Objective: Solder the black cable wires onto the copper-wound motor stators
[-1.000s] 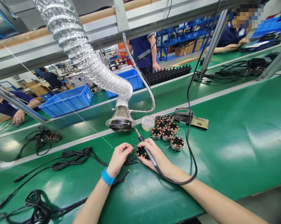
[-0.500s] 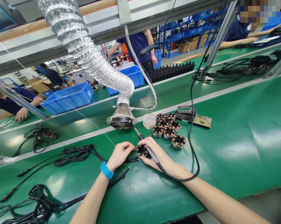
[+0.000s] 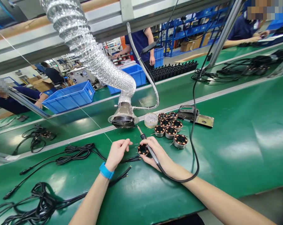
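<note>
My right hand [image 3: 159, 154] grips a soldering iron [image 3: 151, 151], its tip pointing up and away toward the fume hood. Thumb and fingers of the same hand also steady a motor stator [image 3: 142, 149] with copper windings, upright on the green bench. Just left of that stator is my left hand [image 3: 119, 151], wearing a blue wristband [image 3: 106, 171]. Its fingers are curled together, apart from the stator's thin wire lead, and I see nothing in them. Black cable ends [image 3: 132, 159] with stripped tips lie below, between the hands.
More stators [image 3: 180, 141] sit behind my right hand beside a round tub [image 3: 151, 120] and an iron stand [image 3: 195, 116]. A fume hood [image 3: 123, 117] hangs low ahead. Coiled black cables [image 3: 44, 200] lie at left. The iron's cord [image 3: 193, 131] loops past my right forearm. Co-workers are beyond.
My left hand has let go of the stator's wire lead and drawn back slightly to the left, its fingers curling. My right hand keeps the iron and stator nearly in place.
</note>
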A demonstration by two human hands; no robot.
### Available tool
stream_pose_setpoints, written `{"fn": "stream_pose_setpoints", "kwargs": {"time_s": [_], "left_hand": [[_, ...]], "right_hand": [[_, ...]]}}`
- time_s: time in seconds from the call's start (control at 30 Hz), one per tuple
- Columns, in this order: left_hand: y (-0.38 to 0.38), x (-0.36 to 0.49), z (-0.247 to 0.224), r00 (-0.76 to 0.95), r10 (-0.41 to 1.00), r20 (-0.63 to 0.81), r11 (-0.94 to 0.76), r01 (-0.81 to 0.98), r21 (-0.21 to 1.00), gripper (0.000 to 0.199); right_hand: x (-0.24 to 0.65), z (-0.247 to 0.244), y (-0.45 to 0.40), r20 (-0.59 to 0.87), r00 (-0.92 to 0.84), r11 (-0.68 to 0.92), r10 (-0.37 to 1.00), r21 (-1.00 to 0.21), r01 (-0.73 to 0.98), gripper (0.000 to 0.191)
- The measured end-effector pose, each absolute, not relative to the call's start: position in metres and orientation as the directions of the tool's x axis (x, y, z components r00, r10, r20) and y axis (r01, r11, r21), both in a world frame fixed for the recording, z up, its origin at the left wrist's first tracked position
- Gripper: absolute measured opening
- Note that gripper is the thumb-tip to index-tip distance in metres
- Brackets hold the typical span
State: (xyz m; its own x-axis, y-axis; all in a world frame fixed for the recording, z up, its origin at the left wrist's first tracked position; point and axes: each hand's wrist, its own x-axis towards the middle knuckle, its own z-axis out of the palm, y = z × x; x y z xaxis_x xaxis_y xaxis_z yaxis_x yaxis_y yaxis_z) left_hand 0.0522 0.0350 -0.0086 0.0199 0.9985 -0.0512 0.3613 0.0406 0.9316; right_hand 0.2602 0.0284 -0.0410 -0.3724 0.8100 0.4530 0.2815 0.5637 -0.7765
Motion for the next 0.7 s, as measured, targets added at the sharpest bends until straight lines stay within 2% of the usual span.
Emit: {"fn": "stream_pose_setpoints", "kwargs": {"time_s": [0.1, 0.17, 0.27, 0.53, 0.7], "left_hand": [[0.025, 0.044, -0.008, 0.180, 0.983, 0.036, -0.134, 0.573, 0.808, 0.033], [0.020, 0.046, -0.011, 0.318, 0.946, 0.059, -0.260, 0.639, 0.724, 0.022], [0.016, 0.053, -0.017, 0.405, 0.911, 0.078, -0.363, 0.697, 0.618, 0.017], [0.016, 0.048, -0.015, 0.393, 0.919, 0.019, -0.356, 0.811, 0.464, 0.018], [0.018, 0.041, -0.015, 0.418, 0.906, -0.062, -0.322, 0.780, 0.537, 0.026]], "right_hand": [[0.260, -0.044, 0.028, 0.469, -0.317, 0.560, 0.824, -0.759, 0.332, 0.045], [0.261, -0.046, 0.029, 0.483, -0.286, 0.560, 0.827, -0.742, 0.367, 0.046], [0.263, -0.046, 0.029, 0.477, -0.272, 0.549, 0.835, -0.735, 0.398, 0.048], [0.267, -0.036, 0.024, 0.436, -0.360, 0.555, 0.825, -0.745, 0.370, 0.055], [0.267, -0.037, 0.025, 0.453, -0.325, 0.556, 0.830, -0.715, 0.424, 0.049]]}}
